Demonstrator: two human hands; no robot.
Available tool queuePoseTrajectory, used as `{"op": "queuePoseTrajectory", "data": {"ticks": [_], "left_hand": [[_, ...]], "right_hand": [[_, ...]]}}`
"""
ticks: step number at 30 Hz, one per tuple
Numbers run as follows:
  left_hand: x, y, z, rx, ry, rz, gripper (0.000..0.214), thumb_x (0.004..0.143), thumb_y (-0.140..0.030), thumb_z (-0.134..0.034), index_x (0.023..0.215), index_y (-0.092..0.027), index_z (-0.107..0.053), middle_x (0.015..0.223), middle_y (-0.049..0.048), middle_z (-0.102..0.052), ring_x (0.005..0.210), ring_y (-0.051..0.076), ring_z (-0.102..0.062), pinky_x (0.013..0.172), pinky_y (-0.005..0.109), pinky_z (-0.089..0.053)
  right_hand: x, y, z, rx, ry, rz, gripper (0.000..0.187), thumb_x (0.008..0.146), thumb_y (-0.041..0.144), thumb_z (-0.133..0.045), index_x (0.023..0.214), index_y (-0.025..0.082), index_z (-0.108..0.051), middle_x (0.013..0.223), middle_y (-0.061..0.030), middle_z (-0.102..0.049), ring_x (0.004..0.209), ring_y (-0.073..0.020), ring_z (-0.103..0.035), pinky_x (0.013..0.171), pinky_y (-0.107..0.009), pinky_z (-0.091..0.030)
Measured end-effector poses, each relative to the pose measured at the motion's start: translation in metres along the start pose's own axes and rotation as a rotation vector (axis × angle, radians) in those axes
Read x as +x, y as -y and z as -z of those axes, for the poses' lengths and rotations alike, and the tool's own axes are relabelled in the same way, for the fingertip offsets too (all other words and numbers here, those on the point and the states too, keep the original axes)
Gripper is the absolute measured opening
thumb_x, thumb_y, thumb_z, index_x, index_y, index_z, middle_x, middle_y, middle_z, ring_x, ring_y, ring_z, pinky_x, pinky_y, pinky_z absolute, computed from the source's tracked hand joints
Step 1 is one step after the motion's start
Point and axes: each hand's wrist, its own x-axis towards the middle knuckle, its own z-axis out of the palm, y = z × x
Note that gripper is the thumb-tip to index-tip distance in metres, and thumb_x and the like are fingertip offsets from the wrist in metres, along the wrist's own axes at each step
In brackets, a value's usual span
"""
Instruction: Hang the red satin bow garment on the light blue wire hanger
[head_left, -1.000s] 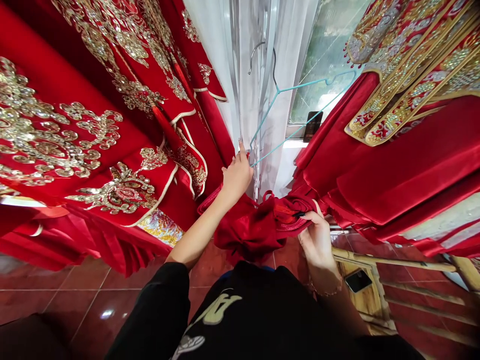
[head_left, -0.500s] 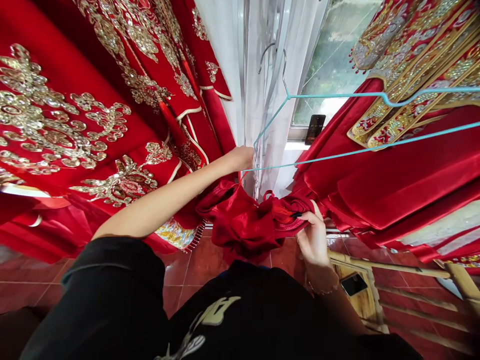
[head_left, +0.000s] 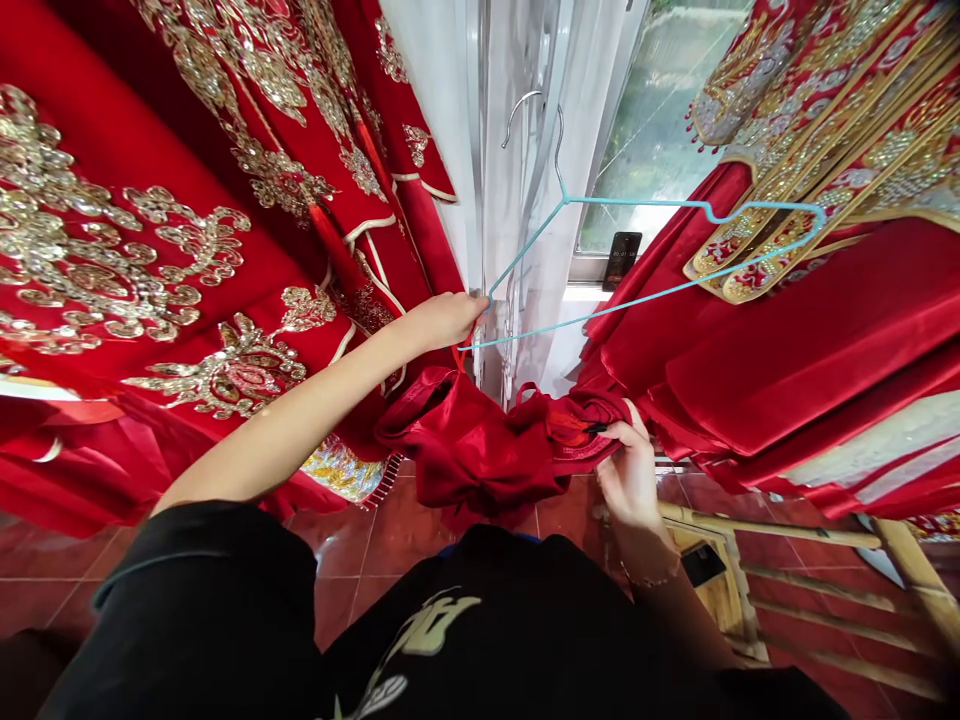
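Note:
My left hand (head_left: 454, 318) is closed on the left end of a light blue wire hanger (head_left: 637, 203), whose silver hook points up in front of the white curtain. A thin red loop hangs from that end of the hanger, just under my fingers, and runs down to a bunched red satin garment (head_left: 476, 430). At the garment's right side my right hand (head_left: 628, 450) grips its gathered edge, thumb on top, beside a small black piece. The hanger's right end stands free in the air, in front of the hanging red clothes.
Red costumes with gold sequin work (head_left: 97, 230) hang at the left, more embroidered red clothes (head_left: 787, 330) at the right. A phone showing a timer (head_left: 622, 260) leans at the window. A bamboo chair (head_left: 810, 530) with a dark phone (head_left: 701, 565) stands at lower right on red tiles.
My left hand has moved a little left and down with the hanger, and the hanger has turned so its right end shows. My right hand keeps its grip on the garment.

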Motion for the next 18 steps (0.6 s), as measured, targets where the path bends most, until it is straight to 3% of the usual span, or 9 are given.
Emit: {"op": "queuePoseTrajectory", "data": {"ticks": [4,8,10,14,18], "left_hand": [[0.000,-0.002,0.009,0.155,-0.030,-0.011,0.022,0.069,0.000,-0.061,0.070,-0.021,-0.067,0.058,0.0001,-0.045,0.096,0.034,-0.068,0.098,0.050,-0.044],[-0.001,0.017,0.013,0.043,0.089,-0.066,0.024,0.065,0.000,-0.051,0.064,-0.021,-0.062,0.059,-0.0009,-0.055,0.070,0.021,-0.064,0.082,0.036,-0.048],[-0.009,0.037,0.007,-0.095,0.075,-0.039,0.023,0.062,-0.003,-0.048,0.065,-0.021,-0.060,0.063,-0.0002,-0.062,0.066,0.019,-0.062,0.076,0.032,-0.049],[-0.048,0.083,-0.021,-0.258,-0.168,0.291,0.017,0.057,-0.010,-0.052,0.066,-0.024,-0.056,0.058,0.0012,-0.059,0.062,0.022,-0.060,0.072,0.032,-0.049],[-0.103,0.115,-0.061,-0.334,-0.151,0.489,0.011,0.056,-0.014,-0.055,0.059,-0.025,-0.053,0.047,0.0003,-0.052,0.053,0.021,-0.055,0.065,0.030,-0.048]], "right_hand": [[0.000,-0.003,-0.003,-0.029,0.027,0.037,0.020,0.061,0.010,-0.064,0.075,0.023,-0.058,0.072,0.0069,-0.058,0.067,-0.0106,-0.050,0.063,-0.024,-0.043],[-0.003,-0.005,-0.002,-0.001,0.023,0.012,0.022,0.061,0.010,-0.064,0.078,0.023,-0.059,0.072,0.0076,-0.057,0.065,-0.0099,-0.049,0.061,-0.022,-0.043],[-0.004,-0.005,0.001,0.004,0.000,-0.001,0.022,0.061,0.009,-0.064,0.077,0.023,-0.059,0.072,0.0073,-0.057,0.065,-0.0100,-0.050,0.059,-0.022,-0.044],[-0.006,0.000,0.006,0.003,-0.036,-0.021,0.023,0.057,0.010,-0.066,0.073,0.023,-0.058,0.068,0.0075,-0.056,0.061,-0.0087,-0.048,0.056,-0.021,-0.042],[-0.005,0.006,0.005,-0.021,-0.005,0.006,0.022,0.055,0.010,-0.067,0.071,0.022,-0.058,0.067,0.0070,-0.057,0.061,-0.0082,-0.050,0.057,-0.021,-0.043]]}}
